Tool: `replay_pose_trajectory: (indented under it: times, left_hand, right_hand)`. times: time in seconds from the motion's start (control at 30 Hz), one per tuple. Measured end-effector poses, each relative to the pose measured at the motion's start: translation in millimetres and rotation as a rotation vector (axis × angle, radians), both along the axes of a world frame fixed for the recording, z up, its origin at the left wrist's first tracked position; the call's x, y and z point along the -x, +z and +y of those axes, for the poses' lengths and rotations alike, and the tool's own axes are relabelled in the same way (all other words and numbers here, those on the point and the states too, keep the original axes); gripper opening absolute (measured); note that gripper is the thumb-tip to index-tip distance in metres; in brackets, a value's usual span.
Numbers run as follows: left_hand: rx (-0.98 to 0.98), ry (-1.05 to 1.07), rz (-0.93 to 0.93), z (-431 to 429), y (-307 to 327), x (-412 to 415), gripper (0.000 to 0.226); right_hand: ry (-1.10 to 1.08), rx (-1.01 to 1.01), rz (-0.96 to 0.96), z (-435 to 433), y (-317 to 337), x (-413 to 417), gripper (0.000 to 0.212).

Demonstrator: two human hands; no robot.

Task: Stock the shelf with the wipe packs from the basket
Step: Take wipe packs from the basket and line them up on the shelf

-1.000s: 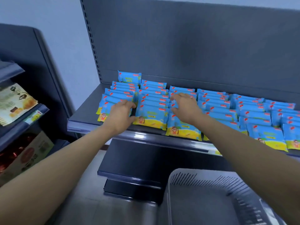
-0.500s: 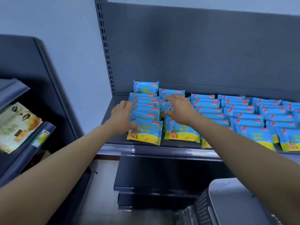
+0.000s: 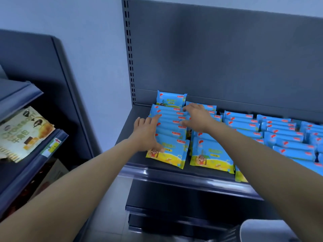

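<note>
1. Blue wipe packs point(image 3: 168, 127) lie in overlapping rows on the grey shelf point(image 3: 127, 123), long axes running 9 to 3 o'clock.
2. Left hand point(image 3: 146, 132) rests flat, fingers released, on the leftmost row.
3. Right hand point(image 3: 196, 117) lies fingers spread over the neighbouring row.

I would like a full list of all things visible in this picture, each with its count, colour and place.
wipe packs: many, count unclear, blue with yellow bottoms, in overlapping rows across the shelf.
shelf: one, dark grey, centre, with a perforated upright and a back panel.
lower shelves: at least two, dark, below it.
basket: one, pale grey, bottom right corner, only its rim showing.
side rack: one, dark blue, left edge.
snack bag: one, cream and yellow, on the side rack.
price label: one, yellow and white, on the rack's front rail.
left hand: open, flat on the leftmost row.
right hand: fingers spread over the second row.
</note>
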State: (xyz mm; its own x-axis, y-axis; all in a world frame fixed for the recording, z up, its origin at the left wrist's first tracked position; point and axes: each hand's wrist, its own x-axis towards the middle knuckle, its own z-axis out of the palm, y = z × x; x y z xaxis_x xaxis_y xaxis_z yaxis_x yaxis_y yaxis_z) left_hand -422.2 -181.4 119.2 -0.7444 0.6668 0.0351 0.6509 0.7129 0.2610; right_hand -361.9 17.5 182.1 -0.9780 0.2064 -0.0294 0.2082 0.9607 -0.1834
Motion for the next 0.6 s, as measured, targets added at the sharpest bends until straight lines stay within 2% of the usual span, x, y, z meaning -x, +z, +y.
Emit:
replay_pose_trajectory:
  times: [0.2,0.4,0.6]
  left_hand:
    - [0.046,0.055,-0.01,0.8,9.9,19.1,0.125]
    - [0.132,0.068,-0.021,5.4,13.5,25.2,0.123]
    - [0.162,0.042,-0.039,8.3,15.7,33.7,0.124]
  right_hand:
    - [0.064,0.086,-0.077,15.2,-0.7,46.7,0.072]
    - [0.083,0.176,-0.26,27.1,-9.2,87.9,0.087]
    - [0.111,0.102,-0.477,28.4,-4.8,112.6,0.086]
